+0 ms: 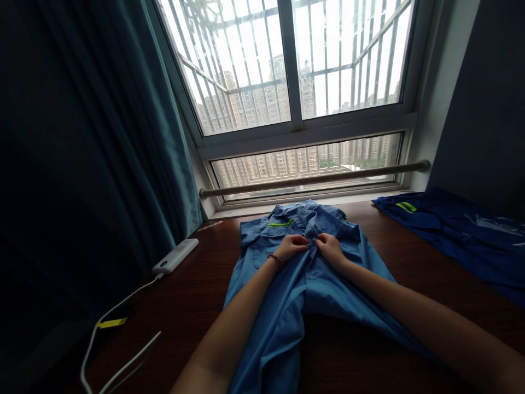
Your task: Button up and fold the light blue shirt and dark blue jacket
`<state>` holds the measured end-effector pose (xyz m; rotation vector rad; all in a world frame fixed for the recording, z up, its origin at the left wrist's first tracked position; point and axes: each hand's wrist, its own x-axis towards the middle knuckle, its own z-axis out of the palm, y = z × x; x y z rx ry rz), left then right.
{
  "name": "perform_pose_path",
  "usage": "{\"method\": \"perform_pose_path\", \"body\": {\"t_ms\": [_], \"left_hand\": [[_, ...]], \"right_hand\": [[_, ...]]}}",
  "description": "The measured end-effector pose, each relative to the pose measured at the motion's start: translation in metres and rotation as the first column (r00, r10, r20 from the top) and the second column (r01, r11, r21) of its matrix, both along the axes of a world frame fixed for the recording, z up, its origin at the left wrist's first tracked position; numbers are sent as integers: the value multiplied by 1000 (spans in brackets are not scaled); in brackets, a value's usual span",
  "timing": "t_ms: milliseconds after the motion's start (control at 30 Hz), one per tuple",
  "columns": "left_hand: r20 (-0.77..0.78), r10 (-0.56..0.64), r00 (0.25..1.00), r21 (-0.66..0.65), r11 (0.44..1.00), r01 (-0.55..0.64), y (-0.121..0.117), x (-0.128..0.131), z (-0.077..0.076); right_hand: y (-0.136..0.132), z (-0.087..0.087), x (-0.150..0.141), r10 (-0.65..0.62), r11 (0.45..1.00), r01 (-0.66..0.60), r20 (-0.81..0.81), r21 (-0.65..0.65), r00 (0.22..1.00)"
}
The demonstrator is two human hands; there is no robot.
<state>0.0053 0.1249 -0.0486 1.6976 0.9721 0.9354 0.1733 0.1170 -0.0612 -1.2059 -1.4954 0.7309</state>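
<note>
I see: white plastic box, prob. set aside | L hand almost closed, pinching light-blue cloth garment, laid on brown wood table, prob. so both hands can grip | R hand same pinch, just beside | dark-blue cloth at R.

Dark reddish-brown, wood-grain bench. Light-blue work garment with lime trim is lying spread and wrinkled across the middle. Dark-blue garment is lying well apart, far right. White power bank is resting at left, white cable trailing from its near end.
</note>
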Motion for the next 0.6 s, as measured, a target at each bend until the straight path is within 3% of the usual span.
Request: {"method": "perform_pose_path", "body": {"t_ms": [100, 267, 367, 433, 500, 533, 600], "left_hand": [[70, 50, 996, -89, 995, -44, 1, -9, 7], [148, 318, 936, -159, 942, -295, 9, -38, 21], [-2, 385, 923, -34, 922, -385, 8, -43, 33], [-116, 449, 886, 143, 890, -433, 0, -35, 43], [-135, 495, 858, 271, 852, -449, -12, -20, 52], [-139, 485, 864, 283, 855, -435, -19, -10, 56], [-237, 335, 912, 190, 936, -295, -32, 7, 61]], "right_hand": [[7, 2, 6, -61, 998, 62, -67, 12, 996], [16, 7, 18, -144, 989, 146, -147, 5, 979], [16, 8, 21, -182, 983, 183, -177, -11, 967], [15, 9, 20, -203, 979, 204, -201, -20, 958], [14, 10, 19, -212, 977, 212, -220, -25, 952], [14, 11, 19, -212, 977, 212, -225, -25, 951], [14, 13, 18, -206, 978, 206, -231, -25, 951]]}}
